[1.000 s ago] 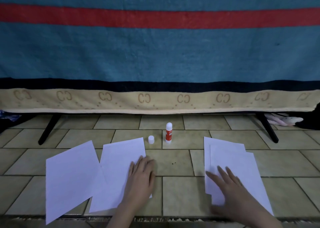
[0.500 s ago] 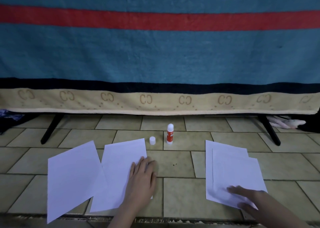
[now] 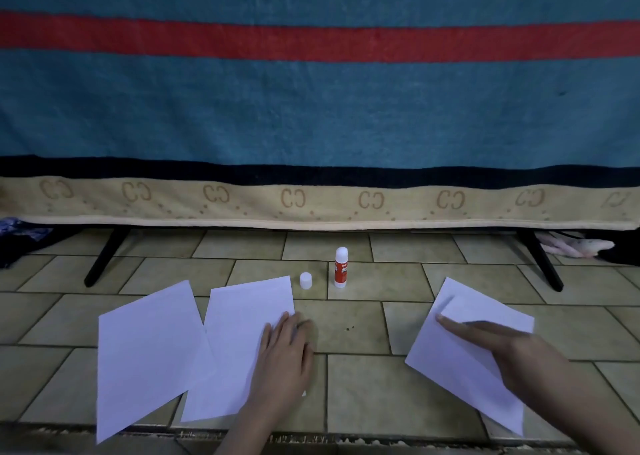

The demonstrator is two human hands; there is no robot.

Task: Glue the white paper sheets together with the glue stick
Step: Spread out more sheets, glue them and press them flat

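Observation:
Two white sheets lie on the tiled floor at the left: a far-left sheet (image 3: 145, 354) and a middle sheet (image 3: 239, 343) overlapping its edge. My left hand (image 3: 284, 357) rests flat on the middle sheet's right side, fingers straight. At the right, a stack of white sheets (image 3: 446, 354) lies turned at an angle. My right hand (image 3: 498, 343) lies on it with straight fingers pointing left. A red and white glue stick (image 3: 341, 267) stands upright behind the papers, uncapped. Its white cap (image 3: 305, 280) stands just to its left.
A blue blanket with a red stripe and a beige border (image 3: 311, 201) hangs across the back. Black stand legs reach the floor at the left (image 3: 104, 260) and right (image 3: 542, 260). A pale cloth (image 3: 575, 246) lies at the far right.
The right stack has rotated and shifted right under my right hand, whose fingers now point left. My left hand and the left sheets have stayed in place.

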